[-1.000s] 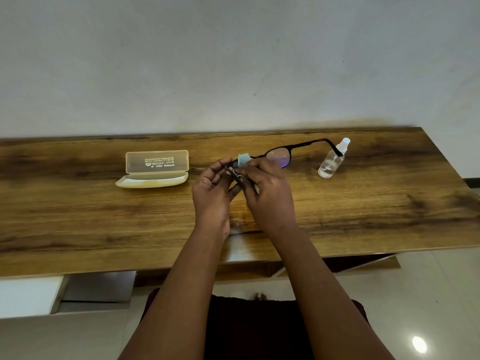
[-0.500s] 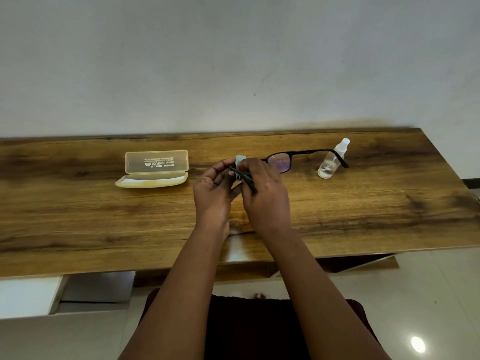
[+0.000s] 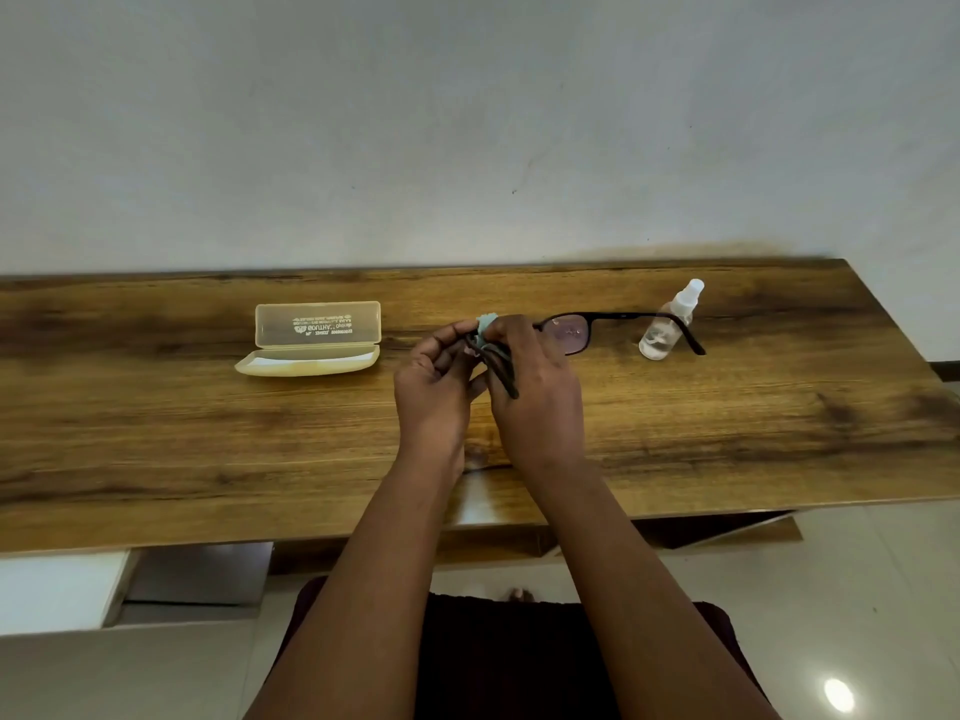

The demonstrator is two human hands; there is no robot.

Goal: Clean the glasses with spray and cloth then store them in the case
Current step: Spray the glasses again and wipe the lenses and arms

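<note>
Above the wooden table (image 3: 208,433), the left hand (image 3: 434,387) pinches the black-framed glasses (image 3: 571,332) while the right hand's (image 3: 535,392) fingers (image 3: 506,327) press a pale green cloth (image 3: 487,324) onto one lens. The open translucent yellow case (image 3: 311,340) lies left, the clear spray bottle (image 3: 667,327) right.

My right hand (image 3: 537,392) covers the left lens of the glasses (image 3: 571,332); only a scrap of cloth (image 3: 487,324) shows btwn fingers. Case (image 3: 311,340) lid text too small to read. Table (image 3: 156,433) cut off at left and right edges.
</note>
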